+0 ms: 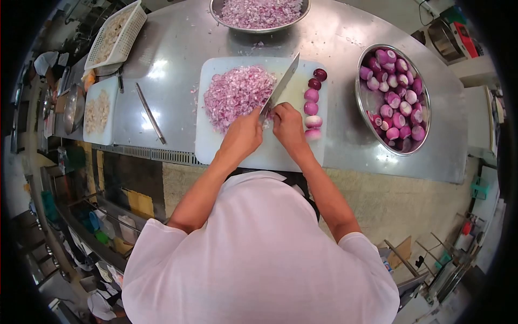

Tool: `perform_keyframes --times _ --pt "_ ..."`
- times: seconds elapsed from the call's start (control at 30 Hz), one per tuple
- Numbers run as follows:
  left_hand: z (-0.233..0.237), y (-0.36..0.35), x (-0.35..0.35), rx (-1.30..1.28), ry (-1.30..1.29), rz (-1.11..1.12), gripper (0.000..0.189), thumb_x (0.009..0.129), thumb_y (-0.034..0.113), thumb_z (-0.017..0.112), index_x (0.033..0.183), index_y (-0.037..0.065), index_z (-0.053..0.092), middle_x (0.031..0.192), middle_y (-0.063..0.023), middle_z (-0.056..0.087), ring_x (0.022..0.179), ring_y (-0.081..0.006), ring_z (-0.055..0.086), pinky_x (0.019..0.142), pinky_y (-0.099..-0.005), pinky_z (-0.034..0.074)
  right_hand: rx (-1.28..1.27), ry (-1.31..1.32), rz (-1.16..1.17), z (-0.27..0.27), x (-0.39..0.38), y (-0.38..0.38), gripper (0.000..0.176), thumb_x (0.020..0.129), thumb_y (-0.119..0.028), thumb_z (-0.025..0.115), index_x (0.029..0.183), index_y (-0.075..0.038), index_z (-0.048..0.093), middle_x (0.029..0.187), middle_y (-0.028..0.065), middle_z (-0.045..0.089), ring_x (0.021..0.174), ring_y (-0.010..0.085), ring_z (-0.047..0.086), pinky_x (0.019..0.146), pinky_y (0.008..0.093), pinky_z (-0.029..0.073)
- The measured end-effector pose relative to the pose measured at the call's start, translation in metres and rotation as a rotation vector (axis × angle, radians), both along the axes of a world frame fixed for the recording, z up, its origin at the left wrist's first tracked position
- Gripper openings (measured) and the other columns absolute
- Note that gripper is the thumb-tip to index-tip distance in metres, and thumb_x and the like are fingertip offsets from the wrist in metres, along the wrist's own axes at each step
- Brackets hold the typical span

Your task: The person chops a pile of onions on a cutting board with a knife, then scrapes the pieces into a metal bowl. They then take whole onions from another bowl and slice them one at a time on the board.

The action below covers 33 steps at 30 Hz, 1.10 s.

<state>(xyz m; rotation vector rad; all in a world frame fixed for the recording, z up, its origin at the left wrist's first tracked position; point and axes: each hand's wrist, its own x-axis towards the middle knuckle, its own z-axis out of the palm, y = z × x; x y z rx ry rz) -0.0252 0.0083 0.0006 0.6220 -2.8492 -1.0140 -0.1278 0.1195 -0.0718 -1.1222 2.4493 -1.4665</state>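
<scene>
My left hand [243, 134] is wrapped around the handle of a large kitchen knife [283, 79], its blade slanting up and to the right over the white cutting board [208, 154]. Close beside the blade's heel, my right hand [288, 125] has its fingers curled together; whatever they hold is hidden. A heap of chopped red onion [237, 94] covers the left part of the board, next to my left hand. Along the board's right side runs a row of several peeled red onions [311, 95], just right of my right hand.
A steel bowl [362, 108] of whole peeled onions stands at right. Another bowl [216, 16] of chopped onion is at the far edge. At left lie a steel rod-like tool [150, 113], a second board [108, 89] with pale pieces, and a white basket [129, 35].
</scene>
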Motion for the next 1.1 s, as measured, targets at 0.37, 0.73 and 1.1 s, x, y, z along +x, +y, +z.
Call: perform_keyframes --times 0.37,0.73,1.1 --pt "-0.001 0.009 0.003 0.049 -0.117 0.042 0.018 0.092 0.008 0.054 0.105 -0.004 0.054 0.074 -0.0295 0.061 0.076 -0.0485 0.061 0.065 -0.0541 0.045 -0.051 -0.008 -0.003 -0.003 -0.002 0.003 0.011 0.073 0.010 0.061 0.080 0.003 0.063 0.083 0.0181 0.063 0.074 0.0384 0.063 0.068 0.0430 0.051" --pt "0.006 -0.008 0.011 -0.014 -0.075 0.066 0.027 0.090 0.006 0.054 0.114 -0.007 0.053 0.073 -0.0301 0.061 0.072 -0.0488 0.062 0.065 -0.0553 0.047 0.019 0.083 0.054 0.007 -0.002 0.008 0.015 0.076 0.007 0.060 0.089 0.000 0.063 0.085 0.0187 0.062 0.081 0.0395 0.061 0.072 0.0458 0.050" --pt "0.003 0.002 0.015 0.000 0.000 0.036 0.025 0.090 0.006 0.055 0.113 -0.003 0.054 0.073 -0.0304 0.060 0.074 -0.0493 0.061 0.065 -0.0562 0.045 -0.007 0.013 0.010 0.007 0.003 0.004 0.008 0.080 0.006 0.058 0.087 0.001 0.060 0.084 0.0209 0.059 0.078 0.0442 0.060 0.069 0.0494 0.049"
